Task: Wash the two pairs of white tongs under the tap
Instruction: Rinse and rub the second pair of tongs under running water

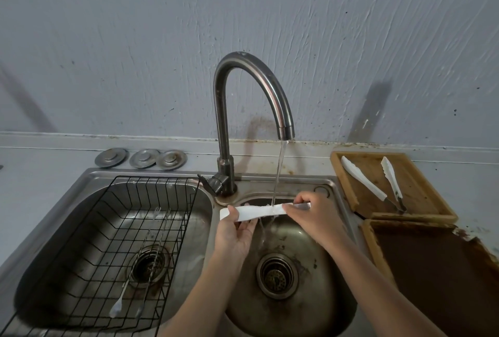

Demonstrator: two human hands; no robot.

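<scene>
One pair of white tongs (253,212) lies level across the right sink basin (318,307), directly under the running water (279,172) from the curved steel tap (256,74). My left hand (235,231) holds the tongs' left end from below. My right hand (310,215) grips the right end by the metal tip. The second pair of white tongs (375,181) lies spread open on a wooden tray (421,196) to the right of the sink.
The left basin (194,201) holds a black wire rack (121,234) with two long-handled utensils (143,263). Three metal sink plugs (140,158) lie behind it on the counter. A second, dark-stained wooden tray (437,277) sits at the front right. The grey wall stands close behind.
</scene>
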